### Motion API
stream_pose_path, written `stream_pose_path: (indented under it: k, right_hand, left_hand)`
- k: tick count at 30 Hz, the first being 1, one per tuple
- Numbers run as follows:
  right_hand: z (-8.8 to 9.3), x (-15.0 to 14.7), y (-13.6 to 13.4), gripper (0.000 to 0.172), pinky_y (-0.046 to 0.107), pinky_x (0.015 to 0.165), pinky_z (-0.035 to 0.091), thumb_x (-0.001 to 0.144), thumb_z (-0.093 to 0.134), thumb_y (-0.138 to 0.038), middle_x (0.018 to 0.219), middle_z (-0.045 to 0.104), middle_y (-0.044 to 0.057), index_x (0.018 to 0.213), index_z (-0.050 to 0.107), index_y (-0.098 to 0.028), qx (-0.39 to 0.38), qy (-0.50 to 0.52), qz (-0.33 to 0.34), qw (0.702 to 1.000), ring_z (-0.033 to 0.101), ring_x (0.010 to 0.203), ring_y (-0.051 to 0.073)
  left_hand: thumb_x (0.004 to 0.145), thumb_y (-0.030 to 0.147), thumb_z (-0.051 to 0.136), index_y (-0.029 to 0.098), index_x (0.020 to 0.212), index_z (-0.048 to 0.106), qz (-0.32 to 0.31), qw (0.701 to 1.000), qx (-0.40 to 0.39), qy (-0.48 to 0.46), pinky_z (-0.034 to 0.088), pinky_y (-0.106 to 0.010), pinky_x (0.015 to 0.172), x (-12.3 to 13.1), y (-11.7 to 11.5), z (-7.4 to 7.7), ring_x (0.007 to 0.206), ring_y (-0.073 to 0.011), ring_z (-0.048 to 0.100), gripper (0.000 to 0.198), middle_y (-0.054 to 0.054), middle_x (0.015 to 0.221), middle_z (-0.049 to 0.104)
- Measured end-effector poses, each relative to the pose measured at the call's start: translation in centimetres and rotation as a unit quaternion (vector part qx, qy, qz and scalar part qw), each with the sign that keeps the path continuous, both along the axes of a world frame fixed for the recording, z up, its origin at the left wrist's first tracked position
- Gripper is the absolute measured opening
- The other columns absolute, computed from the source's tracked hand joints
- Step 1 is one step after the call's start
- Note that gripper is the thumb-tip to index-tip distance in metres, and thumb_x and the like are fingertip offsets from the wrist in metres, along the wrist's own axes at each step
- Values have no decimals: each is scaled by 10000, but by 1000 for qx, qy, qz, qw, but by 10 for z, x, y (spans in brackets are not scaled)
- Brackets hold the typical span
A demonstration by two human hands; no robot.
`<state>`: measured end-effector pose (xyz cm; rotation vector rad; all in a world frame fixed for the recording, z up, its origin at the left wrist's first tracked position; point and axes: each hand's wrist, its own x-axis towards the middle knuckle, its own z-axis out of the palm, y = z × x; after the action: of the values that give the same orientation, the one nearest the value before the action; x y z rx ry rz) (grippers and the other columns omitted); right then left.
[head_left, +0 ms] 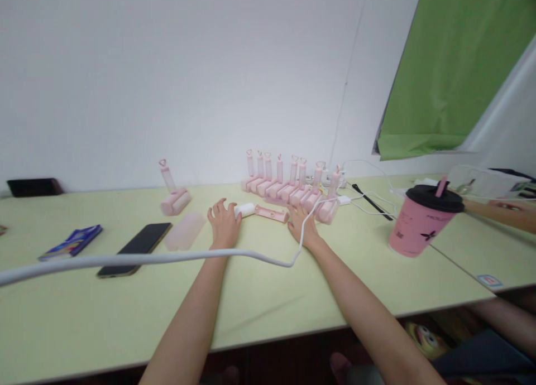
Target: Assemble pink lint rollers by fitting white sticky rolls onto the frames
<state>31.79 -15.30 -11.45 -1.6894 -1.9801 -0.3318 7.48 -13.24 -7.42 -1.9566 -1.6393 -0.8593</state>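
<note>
My left hand point(225, 227) rests on the table with its fingers spread, its thumb beside a small white cylinder point(245, 210). Just right of that cylinder lies a long pink shell point(272, 213) with a small ring-shaped part on it. My right hand point(303, 225) lies at the shell's right end, fingers apart and close to the front of a row of pink devices point(288, 192). Each device has a rounded base and an upright translucent stick topped by a loop. A similar pink device point(175, 200) stands apart to the left.
A translucent pink piece point(185, 231), a dark phone point(138, 248) and a blue packet point(73, 242) lie on the left. A white cable point(251, 254) crosses in front of my arms. To the right stands a pink cup point(422, 220) with a black lid; another person's arm point(498, 215) reaches in beyond.
</note>
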Motion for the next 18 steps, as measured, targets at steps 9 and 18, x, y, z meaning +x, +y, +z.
stream_pose_path:
  k: [9,18]
  right_hand:
    - [-3,-4,19,218,333,844,366,855,468,-315,1028,584,111,962,556,-147,-43,7,-25,999,521,971,210]
    - [23,-23,38,154,388,828,368,856,471,-248,934,614,151,901,582,-151,-54,-94,-11,994,517,952,263]
  left_hand:
    - [812,246,470,163,1027,589,-8,999,-8,-50,246,-481,985,-4,2,2,1143,-295,391,260,-144,1230,448]
    - [822,246,448,174,986,600,-5,996,-2,-87,258,-459,978,-8,7,-2,1130,-284,389,235,-127,1196,470]
